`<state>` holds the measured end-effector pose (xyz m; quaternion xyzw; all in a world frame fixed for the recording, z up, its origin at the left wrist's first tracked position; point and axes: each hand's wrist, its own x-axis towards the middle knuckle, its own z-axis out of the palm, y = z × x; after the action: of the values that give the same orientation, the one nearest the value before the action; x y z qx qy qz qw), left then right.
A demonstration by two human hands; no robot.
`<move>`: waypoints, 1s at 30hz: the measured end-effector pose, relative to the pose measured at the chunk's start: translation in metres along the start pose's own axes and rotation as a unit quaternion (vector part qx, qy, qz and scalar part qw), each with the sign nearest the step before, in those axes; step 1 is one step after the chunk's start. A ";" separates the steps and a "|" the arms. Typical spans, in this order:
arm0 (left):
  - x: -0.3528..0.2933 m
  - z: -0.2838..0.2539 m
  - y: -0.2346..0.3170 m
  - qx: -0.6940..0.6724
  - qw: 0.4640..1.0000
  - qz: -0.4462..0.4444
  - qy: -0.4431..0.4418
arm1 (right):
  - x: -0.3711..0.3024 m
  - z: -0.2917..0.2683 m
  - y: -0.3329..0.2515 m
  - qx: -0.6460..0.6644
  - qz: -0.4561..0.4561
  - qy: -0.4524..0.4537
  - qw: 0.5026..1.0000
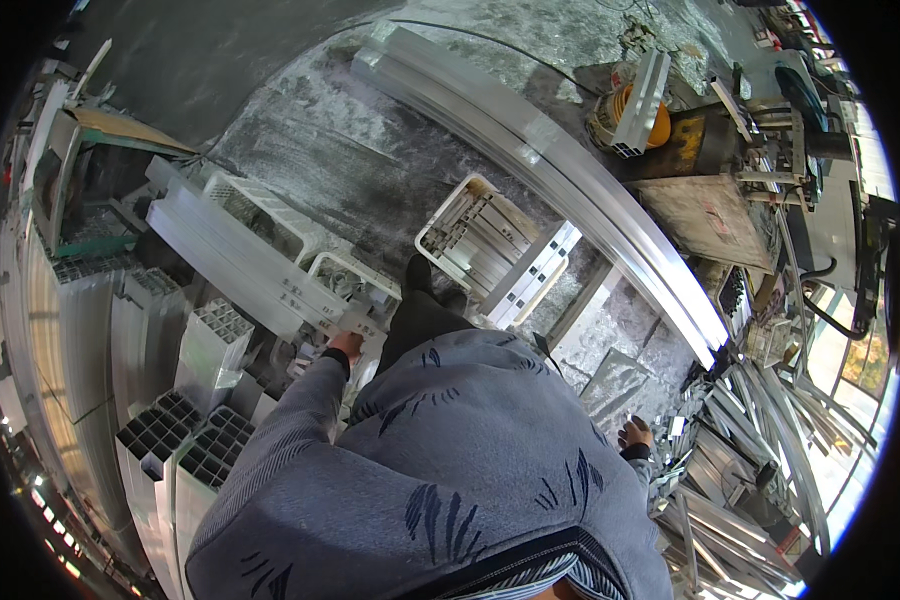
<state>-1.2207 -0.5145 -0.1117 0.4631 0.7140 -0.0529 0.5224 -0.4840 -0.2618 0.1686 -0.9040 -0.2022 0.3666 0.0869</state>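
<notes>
My left hand [348,345] is at the near end of a pale metal profile [315,300] with small holes in it, one of several long profiles lying across a white crate [260,215] at left. It touches or nearly touches that end; its fingers are mostly hidden. My right hand [635,433] hangs low at my right side, fingers apart, with nothing visible in it. Loose metal offcuts [710,450] lie beside it. Ahead of my feet, a white plastic crate [435,235] holds several short metal bars [485,240], and a holed profile [530,275] lies along its right side.
Long silvery profiles [540,150] stretch across the floor ahead. Bundles of upright square tubes [215,330] stand at left. At right are a worn metal box [710,215], a yellow round object [645,115] and a heap of scrap strips [780,430]. A dark cable [490,45] crosses the floor.
</notes>
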 end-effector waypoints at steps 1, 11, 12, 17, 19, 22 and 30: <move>-0.005 0.012 0.002 0.008 0.999 -0.025 0.028 | 0.011 -0.006 0.003 0.035 0.007 -0.004 0.999; -0.110 0.126 0.005 -0.171 0.974 -0.132 0.067 | 0.118 0.088 -0.159 -0.132 -0.345 -0.117 0.922; -0.117 0.138 0.003 -0.179 0.971 -0.145 0.069 | 0.114 0.102 -0.188 -0.171 -0.361 -0.119 0.909; -0.127 0.155 -0.009 -0.199 0.962 -0.166 0.089 | 0.042 0.167 -0.283 -0.249 -0.541 -0.086 0.798; -0.120 0.141 -0.011 -0.204 0.960 -0.167 0.095 | 0.010 0.186 -0.293 -0.224 -0.565 -0.104 0.787; -0.105 0.107 -0.014 -0.207 0.960 -0.165 0.096 | -0.013 0.213 -0.294 -0.242 -0.610 -0.068 0.751; -0.034 -0.033 -0.052 -0.166 0.974 -0.141 0.059 | 0.030 0.264 -0.220 -0.430 -0.468 0.010 0.772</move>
<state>-1.2798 -0.5461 -0.0912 0.2667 0.8006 0.0202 0.5362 -0.7149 -0.0477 0.0280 -0.6441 -0.7360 0.1468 -0.1478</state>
